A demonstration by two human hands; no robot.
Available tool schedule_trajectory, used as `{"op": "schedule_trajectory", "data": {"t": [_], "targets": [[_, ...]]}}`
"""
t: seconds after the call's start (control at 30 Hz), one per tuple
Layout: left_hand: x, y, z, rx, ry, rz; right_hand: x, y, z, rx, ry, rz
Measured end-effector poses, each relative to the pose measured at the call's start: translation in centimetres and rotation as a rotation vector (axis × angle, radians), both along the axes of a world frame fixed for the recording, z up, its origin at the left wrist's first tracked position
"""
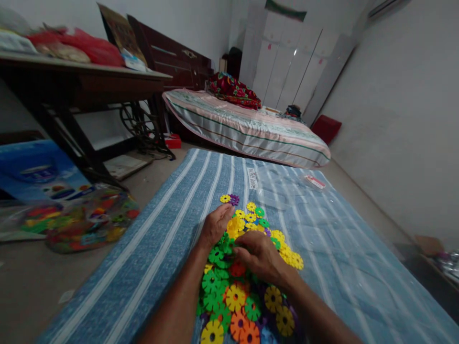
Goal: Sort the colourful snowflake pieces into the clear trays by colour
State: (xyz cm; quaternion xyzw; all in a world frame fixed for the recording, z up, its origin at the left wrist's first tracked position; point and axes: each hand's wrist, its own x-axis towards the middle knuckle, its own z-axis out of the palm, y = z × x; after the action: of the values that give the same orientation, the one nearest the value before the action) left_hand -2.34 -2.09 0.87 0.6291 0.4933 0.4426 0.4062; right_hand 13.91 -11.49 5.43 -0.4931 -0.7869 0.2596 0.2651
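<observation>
Both of your hands are in among a heap of toothed, flower-shaped discs (215, 282), which lies on the near middle part of the desk (161, 229), spread over blue-and-white striped cloth. Your left hand (215, 224) is at the heap's left edge, fingers together and slightly bent, tips beside a bunch of yellow discs (235, 225). You have green discs just below that palm; whether you pinch any piece there, I cannot tell. Your right hand (261, 253) lies over the middle of the heap, fingers curled inward and thumb towards your left hand, with a red disc (237, 269) just below the thumb. Its fingertips are partly hidden, so I cannot tell whether they grasp a disc.

Nearest to you, the discs are green, yellow, orange and purple, overlapping in layers. Past your right hand, more yellow discs (287, 252) trail off to the right. Beyond your left fingertips, 1 yellow disc (225, 198) and 1 purple disc (234, 199) lie side by side, a little apart from the heap. Farther along the desk you have the printed words "With love" (253, 178) and, to the right, a red-and-white label (315, 181).
</observation>
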Motion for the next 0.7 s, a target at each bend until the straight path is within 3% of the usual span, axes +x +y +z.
{"op": "schedule_trajectory", "data": {"t": [0.07,0.13,0.2,0.27,0.43,0.53,0.7], "targets": [[0.1,-0.1,0.1,-0.001,0.035,-0.062,1.5,-2.5,-0.3,0.040,0.090,-0.145],[0.2,-0.2,0.3,0.012,0.080,-0.103,3.8,-4.9,-1.0,0.041,0.135,-0.393],[0.3,-0.3,0.6,0.030,0.120,-0.125,6.3,-7.0,-2.1,-0.055,0.118,-0.627],[0.4,-0.2,0.8,0.046,0.171,-0.161,8.4,-8.5,-3.5,-0.207,0.155,-0.743],[0.7,0.0,0.6,0.117,0.327,-0.235,9.0,-8.6,-5.8,-0.428,0.467,-0.866],[0.9,0.0,0.6,0.143,0.354,-0.263,7.8,-6.7,-5.5,-0.473,0.641,-0.899],[1.6,-0.5,1.4,0.148,0.357,-0.330,6.3,-3.5,-4.2,-0.575,0.734,-0.808]]}}
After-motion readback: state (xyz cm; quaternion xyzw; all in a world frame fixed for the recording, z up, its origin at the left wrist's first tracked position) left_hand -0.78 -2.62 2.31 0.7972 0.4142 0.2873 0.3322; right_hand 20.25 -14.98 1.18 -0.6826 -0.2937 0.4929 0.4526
